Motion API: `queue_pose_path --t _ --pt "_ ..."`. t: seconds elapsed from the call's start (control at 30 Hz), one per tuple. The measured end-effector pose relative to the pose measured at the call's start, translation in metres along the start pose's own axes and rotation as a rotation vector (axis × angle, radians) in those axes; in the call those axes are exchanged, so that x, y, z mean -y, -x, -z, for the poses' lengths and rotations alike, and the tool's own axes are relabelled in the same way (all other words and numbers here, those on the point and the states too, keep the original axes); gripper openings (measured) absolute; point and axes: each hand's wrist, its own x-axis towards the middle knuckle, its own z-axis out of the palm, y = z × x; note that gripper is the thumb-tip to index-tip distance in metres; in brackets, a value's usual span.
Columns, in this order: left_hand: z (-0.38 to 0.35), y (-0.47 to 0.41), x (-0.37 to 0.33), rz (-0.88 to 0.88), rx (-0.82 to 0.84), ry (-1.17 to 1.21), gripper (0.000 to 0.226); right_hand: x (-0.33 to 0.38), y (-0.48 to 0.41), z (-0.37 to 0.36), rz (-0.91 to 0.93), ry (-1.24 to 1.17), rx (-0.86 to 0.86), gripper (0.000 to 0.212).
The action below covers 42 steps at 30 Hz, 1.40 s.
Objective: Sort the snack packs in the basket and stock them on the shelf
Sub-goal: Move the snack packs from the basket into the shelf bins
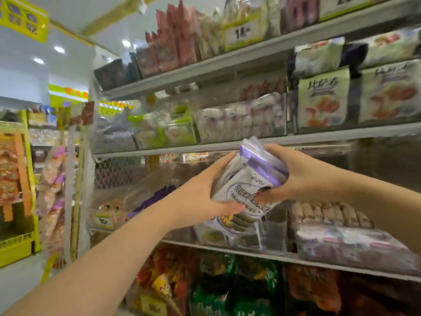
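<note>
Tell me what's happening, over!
Left hand and right hand both grip the stack of purple-white snack packs. Stack held before clear shelf bin. Nothing seen blocking.

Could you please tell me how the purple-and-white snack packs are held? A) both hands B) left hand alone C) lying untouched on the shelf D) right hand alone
A: the left hand and the right hand each grip a side of the purple-and-white snack packs.

There are two hands, the left hand and the right hand. One bunch of snack packs, too squashed to count. Three shelf boards. Two white bags at the right.
</note>
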Motion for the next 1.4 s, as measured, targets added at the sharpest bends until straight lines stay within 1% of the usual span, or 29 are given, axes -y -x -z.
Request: queue_pose_path --t 0.1,0.23,0.3,0.37,0.43,0.5,0.6,0.73,0.83,0.9,0.97,1.03,1.13,1.17,1.23,1.3,1.33,1.37,1.4 --pt "-0.010 -0.042 -0.001 -0.135 -0.103 0.018 0.095 -0.007 -0.001 0.020 0.144 0.278 -0.289 0.071" --pt "-0.021 -0.089 0.010 -0.245 -0.266 -0.126 0.094 -0.029 -0.007 0.030 0.229 0.687 -0.526 0.083" --pt "-0.027 -0.104 0.022 -0.227 -0.260 -0.162 0.089 -0.042 -0.011 0.031 0.218 0.881 -0.573 0.088" --pt "-0.031 -0.114 0.036 -0.164 -0.264 -0.228 0.086 -0.054 -0.016 0.030 0.226 1.013 -0.603 0.088" --pt "-0.034 -0.121 0.050 -0.144 -0.271 -0.226 0.079 -0.066 -0.021 0.029 0.232 1.080 -0.637 0.086" --pt "-0.037 -0.127 0.060 -0.113 -0.259 -0.186 0.079 -0.076 -0.026 0.026 0.221 1.126 -0.636 0.086" --pt "-0.042 -0.134 0.071 -0.018 -0.240 -0.225 0.076 -0.090 -0.034 0.022 0.178 1.177 -0.609 0.083" --pt "-0.038 -0.144 0.084 0.094 -0.126 -0.270 0.050 -0.106 -0.051 0.018 0.024 1.227 -0.504 0.083" --pt "-0.031 -0.141 0.092 0.155 -0.086 -0.278 0.041 -0.116 -0.071 0.017 -0.079 1.216 -0.409 0.082" --pt "-0.025 -0.133 0.098 0.163 -0.077 -0.327 0.040 -0.123 -0.089 0.019 -0.181 1.136 -0.294 0.080" --pt "-0.021 -0.124 0.104 0.173 -0.046 -0.399 0.043 -0.130 -0.108 0.020 -0.295 0.992 -0.172 0.077" --pt "-0.019 -0.115 0.107 0.155 -0.012 -0.416 0.045 -0.136 -0.125 0.019 -0.331 0.827 -0.076 0.073" --pt "-0.022 -0.108 0.108 0.104 0.013 -0.477 0.045 -0.148 -0.144 0.017 -0.324 0.693 0.064 0.074" --pt "-0.022 -0.107 0.108 0.092 0.009 -0.483 0.044 -0.153 -0.148 0.017 -0.349 0.657 0.101 0.071" --pt "-0.024 -0.106 0.111 0.082 -0.003 -0.471 0.044 -0.166 -0.154 0.016 -0.484 0.521 0.192 0.066" --pt "-0.026 -0.105 0.113 0.074 -0.017 -0.472 0.042 -0.172 -0.158 0.012 -0.649 0.362 0.263 0.071" --pt "-0.027 -0.105 0.115 0.069 -0.028 -0.475 0.040 -0.173 -0.159 0.011 -0.682 0.337 0.282 0.078" --pt "-0.028 -0.105 0.116 0.065 -0.038 -0.479 0.039 -0.174 -0.159 0.010 -0.678 0.341 0.292 0.085" --pt "-0.029 -0.105 0.116 0.065 -0.047 -0.487 0.038 -0.172 -0.158 0.010 -0.628 0.381 0.286 0.088"
